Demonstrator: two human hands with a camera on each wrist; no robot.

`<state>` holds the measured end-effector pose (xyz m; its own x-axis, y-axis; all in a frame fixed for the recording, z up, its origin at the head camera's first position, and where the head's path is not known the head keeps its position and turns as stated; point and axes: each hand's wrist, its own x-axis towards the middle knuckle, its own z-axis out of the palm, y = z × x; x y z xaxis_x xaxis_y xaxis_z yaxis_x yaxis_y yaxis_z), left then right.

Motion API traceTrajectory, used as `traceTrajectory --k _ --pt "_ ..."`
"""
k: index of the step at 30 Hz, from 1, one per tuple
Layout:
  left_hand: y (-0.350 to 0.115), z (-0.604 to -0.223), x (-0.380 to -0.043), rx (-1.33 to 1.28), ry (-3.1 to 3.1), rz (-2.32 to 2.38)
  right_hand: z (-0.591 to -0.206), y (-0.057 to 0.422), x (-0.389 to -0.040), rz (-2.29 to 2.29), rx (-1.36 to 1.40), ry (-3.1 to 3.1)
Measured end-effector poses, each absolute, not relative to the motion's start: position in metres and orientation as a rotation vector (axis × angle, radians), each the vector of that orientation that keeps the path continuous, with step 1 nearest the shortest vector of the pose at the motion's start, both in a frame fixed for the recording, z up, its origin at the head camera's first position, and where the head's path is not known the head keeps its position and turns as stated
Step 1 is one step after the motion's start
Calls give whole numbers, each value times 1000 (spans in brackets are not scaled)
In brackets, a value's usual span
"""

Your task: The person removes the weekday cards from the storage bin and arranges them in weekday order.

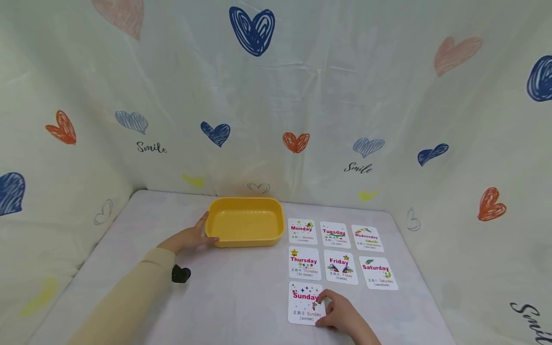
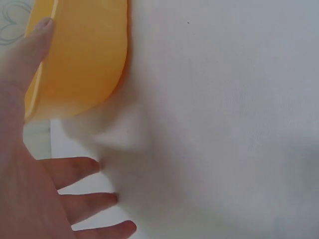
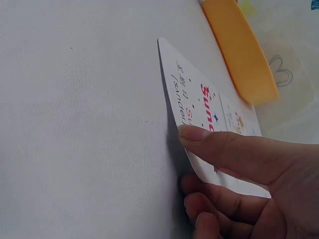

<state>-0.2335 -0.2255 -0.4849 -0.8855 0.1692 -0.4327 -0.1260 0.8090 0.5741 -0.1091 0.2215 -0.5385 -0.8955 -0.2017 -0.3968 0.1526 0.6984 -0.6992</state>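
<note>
At the far left of the table, my left hand (image 1: 191, 238) touches the left end of a yellow plastic basin (image 1: 246, 242). In the left wrist view, the thumb (image 2: 42, 40) lies against the basin's wall, and three other fingers (image 2: 89, 206) spread out straight, apart from it. My right hand (image 1: 340, 314) pinches the right edge of the Sunday card (image 1: 304, 314). The right wrist view shows its thumb (image 3: 219, 144) on the printed face and fingers curled under the edge, with that card (image 3: 192, 94) tilted off the tabletop.
Above the Sunday card lie two rows of weekday cards: Monday (image 1: 303, 232), Tuesday (image 1: 335, 235), Wednesday (image 1: 367, 238), then Thursday (image 1: 304, 264), Friday (image 1: 340, 267), Saturday (image 1: 378, 273). A black heart (image 1: 181, 274) shows beside the left sleeve. A heart-printed curtain (image 1: 319, 96) surrounds the white table (image 1: 241, 297).
</note>
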Motion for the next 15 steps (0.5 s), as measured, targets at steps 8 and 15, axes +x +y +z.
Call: traceTrajectory --k 8,15 --pt "-231 -483 -235 -40 2539 824 -537 215 -123 -973 -75 2429" --pt "-242 -481 -224 2 2559 801 -537 213 -129 -923 -118 2439"
